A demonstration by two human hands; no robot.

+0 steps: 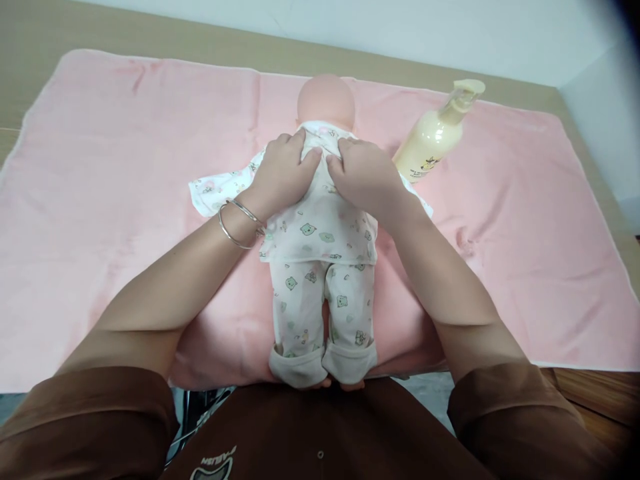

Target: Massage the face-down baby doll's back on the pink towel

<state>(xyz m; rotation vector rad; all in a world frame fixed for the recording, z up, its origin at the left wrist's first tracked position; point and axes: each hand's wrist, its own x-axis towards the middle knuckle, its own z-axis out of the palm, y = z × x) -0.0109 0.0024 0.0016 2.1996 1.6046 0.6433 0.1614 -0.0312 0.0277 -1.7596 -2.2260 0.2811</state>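
Note:
A bald baby doll (326, 100) lies along the pink blanket, head away from me and feet at the near edge. No face shows on its head. It wears a white printed top (320, 233) and matching trousers (300, 307) with turned-up cuffs. My left hand (286, 170) is on its left-side shoulder, the fingers curled over it and the thumb on the upper back. On the opposite shoulder my right hand (370, 175) mirrors this grip. The two thumbs point toward each other, slightly apart. Most of the fingertips are hidden.
Just right of the doll, a cream pump bottle (430, 140) appears tilted by the lens. The pink blanket (150, 133) has creases and covers most of the wooden table (150, 30). A white wall (450, 40) stands behind the table.

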